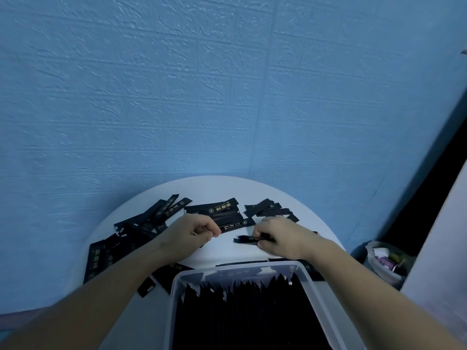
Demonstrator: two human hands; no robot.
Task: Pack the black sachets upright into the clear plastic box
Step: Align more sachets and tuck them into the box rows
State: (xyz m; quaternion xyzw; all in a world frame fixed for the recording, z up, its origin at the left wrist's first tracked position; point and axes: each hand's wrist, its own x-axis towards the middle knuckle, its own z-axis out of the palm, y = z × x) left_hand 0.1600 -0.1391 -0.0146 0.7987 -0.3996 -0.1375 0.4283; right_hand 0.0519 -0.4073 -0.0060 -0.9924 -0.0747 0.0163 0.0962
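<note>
right hand [280,238] pinches one sachet [246,239] just beyond box [173,299] | left hand [192,233] curled, I cannot tell if it holds anything | loose sachets [149,223] scattered beyond box | box looks nearly full | risk: tight rows buckle the sachet or tip it flat

the wall [177,97] is covered in blue panels embossed with a rough, matt brick relief, while the round table [217,190] has a smooth, matt white top. the black sachets [222,210] look like thin film with a slight sheen and pale printed marks, and the clear plastic box [174,294] is smooth, slightly cloudy plastic. the bin liner [374,263] beside the table is thin, crinkled plastic film.
</note>
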